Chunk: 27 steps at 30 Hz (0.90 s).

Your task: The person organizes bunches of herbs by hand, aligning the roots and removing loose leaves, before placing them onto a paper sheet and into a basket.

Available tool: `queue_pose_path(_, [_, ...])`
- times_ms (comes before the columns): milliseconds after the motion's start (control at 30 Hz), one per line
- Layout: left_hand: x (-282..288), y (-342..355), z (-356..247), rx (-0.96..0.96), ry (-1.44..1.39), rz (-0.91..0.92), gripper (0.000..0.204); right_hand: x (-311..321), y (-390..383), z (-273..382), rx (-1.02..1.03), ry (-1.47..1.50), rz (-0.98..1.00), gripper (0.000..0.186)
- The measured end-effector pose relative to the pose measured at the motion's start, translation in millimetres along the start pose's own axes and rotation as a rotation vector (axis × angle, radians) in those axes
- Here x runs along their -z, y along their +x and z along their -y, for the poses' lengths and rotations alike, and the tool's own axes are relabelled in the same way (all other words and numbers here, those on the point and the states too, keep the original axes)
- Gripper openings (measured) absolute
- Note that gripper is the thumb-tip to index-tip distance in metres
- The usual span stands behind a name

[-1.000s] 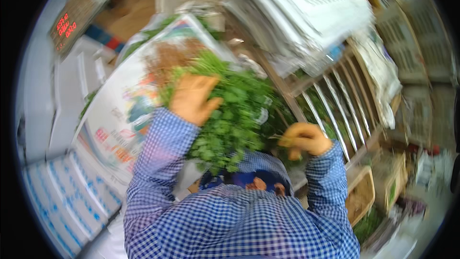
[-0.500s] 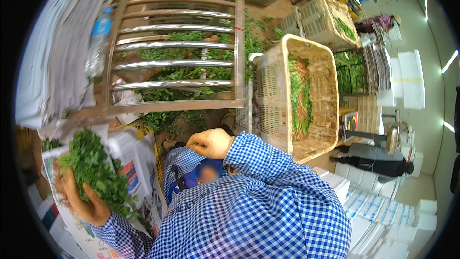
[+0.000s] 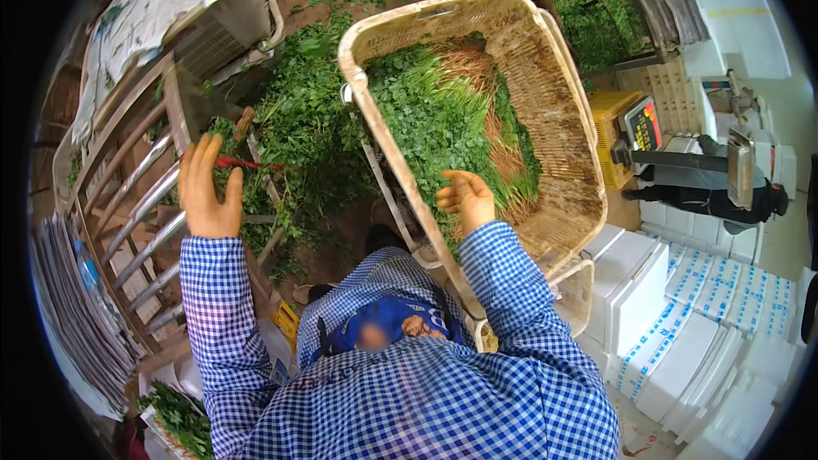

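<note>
My left hand (image 3: 209,189) is raised over the near corner of the metal-barred rack (image 3: 162,190), its fingers stretched up and thumb out, holding nothing. Inside the near rim of the large cream plastic crate (image 3: 409,183) is my right hand (image 3: 467,198), fingers loosely bent and apart, nothing in its grasp. Beneath and beyond it, the crate holds bunches of coriander-like greens (image 3: 430,111) with reddish roots (image 3: 497,140) lying toward the right. At the lower left, another bunch of greens (image 3: 181,413) lies on a pale surface, partly hidden by my left sleeve.
Loose greens (image 3: 298,128) cover the floor between rack and crate. Stacked newspapers (image 3: 81,315) stand at the left. To the right are a weighing scale (image 3: 643,126) on a yellow crate, white foam boxes (image 3: 626,290) and a person in dark clothes (image 3: 716,187).
My view has swung right toward the crate. My left hand has left the bunch of greens at lower left and risen over the rack; my right hand has moved from my lap into the crate.
</note>
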State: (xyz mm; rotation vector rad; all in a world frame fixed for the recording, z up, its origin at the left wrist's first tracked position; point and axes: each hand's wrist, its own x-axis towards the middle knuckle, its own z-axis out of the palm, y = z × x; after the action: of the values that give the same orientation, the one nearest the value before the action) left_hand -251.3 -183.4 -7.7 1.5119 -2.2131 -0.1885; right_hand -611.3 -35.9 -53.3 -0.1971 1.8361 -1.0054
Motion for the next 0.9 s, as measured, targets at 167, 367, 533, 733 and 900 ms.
queue_pose_path(167, [-10.7, 6.0, -1.7, 0.045, 0.226, 0.134, 0.050, 21.0, 122.4, -23.8, -0.141, 0.160, -0.077, 0.028])
queue_pose_path(367, [-6.5, 9.7, -2.5, 0.039, 0.387, 0.269, 0.046, 6.5, 241.5, -1.9, -0.071, 0.240, -0.328, 0.030])
queue_pose_path(533, [-11.4, 15.8, 3.5, 0.012, 0.427, 0.287, 0.044, 48.9, 329.8, -15.0, 0.080, -0.003, -0.633, 0.038])
queue_pose_path(733, [-11.3, 15.3, 5.0, 0.008, 0.449, 0.334, 0.044, 78.6, 361.0, -37.4, 0.139, -0.016, -0.387, 0.046])
queue_pose_path(900, [-12.3, 18.5, 0.0, 0.012, 0.500, 0.370, 0.044, 66.7, 356.5, -21.1, 0.069, -0.287, -0.350, 0.063])
